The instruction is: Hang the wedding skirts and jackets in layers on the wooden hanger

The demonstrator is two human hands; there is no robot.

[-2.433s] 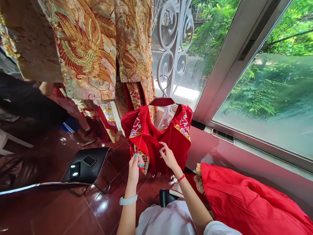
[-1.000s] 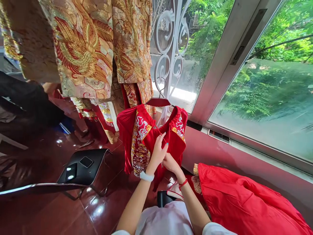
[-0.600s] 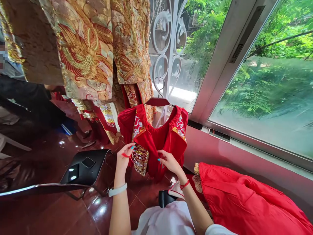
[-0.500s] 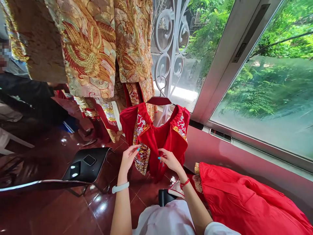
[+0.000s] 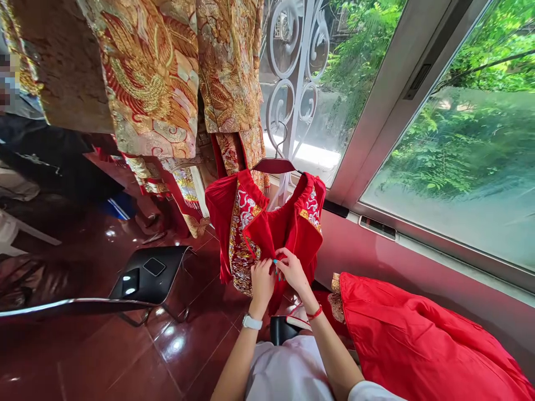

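Note:
A red jacket with gold and silver embroidery hangs in front of me on a dark red hanger, its hook by the white scrolled grille. The front edges are turned back, showing plain red lining. My left hand is closed on the left front edge of the jacket at its middle. Close beside it, my right hand pinches the other front edge, thumb and index finger together. The fingertips of both hands nearly meet. Exactly what lies between the fingertips is too small to make out.
Gold embroidered garments hang at upper left. A red garment lies at right under the window. Phones rest on the sill. A black chair holds dark flat objects. Part of another person shows at far left.
My left hand has moved right, from the embroidered edge to beside my right hand, and closed on the jacket front. My right hand stays at nearly the same place.

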